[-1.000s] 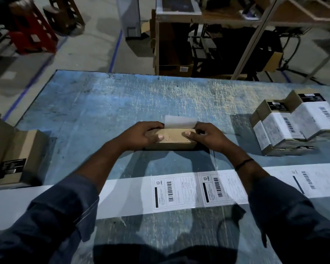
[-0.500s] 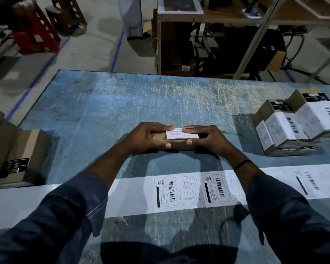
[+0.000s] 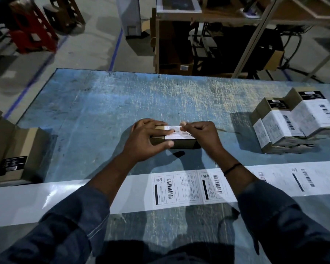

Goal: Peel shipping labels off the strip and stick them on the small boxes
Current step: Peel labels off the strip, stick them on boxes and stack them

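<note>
A small brown box (image 3: 183,144) lies at the middle of the blue table (image 3: 103,103), with a white shipping label (image 3: 176,133) on its top face. My left hand (image 3: 149,139) grips the box's left end, fingers over the top and thumb on the front side. My right hand (image 3: 203,134) is at the box's right end with its fingers curled down over the label's right edge. The long white label strip (image 3: 179,189) runs across the table under my forearms, with printed labels on its right part.
Several labelled boxes (image 3: 286,128) stand grouped at the table's right edge. Plain brown boxes (image 3: 21,149) sit at the left edge. Shelving and cartons (image 3: 175,54) stand beyond the far edge of the table.
The label stood up behind the box; now it lies flat on top. My right hand's fingers have curled over its right edge and my left hand has shifted over the left end.
</note>
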Demonstrator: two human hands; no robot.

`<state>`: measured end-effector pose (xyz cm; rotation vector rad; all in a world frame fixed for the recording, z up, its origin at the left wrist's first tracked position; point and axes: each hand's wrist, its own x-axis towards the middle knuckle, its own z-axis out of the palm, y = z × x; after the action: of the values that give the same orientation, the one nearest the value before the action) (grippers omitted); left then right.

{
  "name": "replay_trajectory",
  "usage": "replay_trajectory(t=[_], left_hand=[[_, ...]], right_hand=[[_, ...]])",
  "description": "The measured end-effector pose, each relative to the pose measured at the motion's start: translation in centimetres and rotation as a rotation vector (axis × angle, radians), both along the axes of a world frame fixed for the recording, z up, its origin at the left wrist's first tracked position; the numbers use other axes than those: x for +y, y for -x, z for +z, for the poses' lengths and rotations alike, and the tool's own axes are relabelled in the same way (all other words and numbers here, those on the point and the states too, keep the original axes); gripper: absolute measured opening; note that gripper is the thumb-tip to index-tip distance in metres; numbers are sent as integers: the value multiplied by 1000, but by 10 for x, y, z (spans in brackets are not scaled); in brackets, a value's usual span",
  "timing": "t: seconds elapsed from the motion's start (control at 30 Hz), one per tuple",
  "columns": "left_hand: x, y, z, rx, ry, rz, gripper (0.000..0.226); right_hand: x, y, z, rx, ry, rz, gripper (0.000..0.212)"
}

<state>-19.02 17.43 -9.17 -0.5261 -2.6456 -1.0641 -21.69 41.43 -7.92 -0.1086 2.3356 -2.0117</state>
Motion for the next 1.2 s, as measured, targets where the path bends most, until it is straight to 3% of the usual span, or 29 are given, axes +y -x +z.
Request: replay_trajectory(t=[0.13, 0.33, 0.43, 0.67, 0.8, 0.93, 1.1, 1.17, 1.2], left_hand=[[27, 7, 13, -195, -311, 229, 37], [25, 7, 9, -139, -231, 182, 43], [20, 8, 6, -27, -163, 132, 50], [17, 7, -3, 72, -151, 55, 41], [5, 8, 0, -50, -223, -65, 33], [-7, 11, 6, -159, -230, -185, 33], [-15, 10, 10, -201, -35, -216, 41], [-15, 7, 10, -132, 219, -172, 53], [-12, 3, 9, -91, 356, -120, 58]], right_hand=[[-7, -5, -6, 42, -9, -20, 18], [10, -16, -5, 18, -23, 110, 24], [17, -16, -5, 81, -62, 182, 31], [25, -13, -8, 220, -200, 253, 37], [33, -7, -5, 100, -182, 339, 39], [42, -4, -7, -170, 122, 427, 47], [39, -7, -12, -242, 334, 414, 58], [31, -12, -11, -240, 284, 293, 63], [26, -15, -11, -169, 139, 222, 61]])
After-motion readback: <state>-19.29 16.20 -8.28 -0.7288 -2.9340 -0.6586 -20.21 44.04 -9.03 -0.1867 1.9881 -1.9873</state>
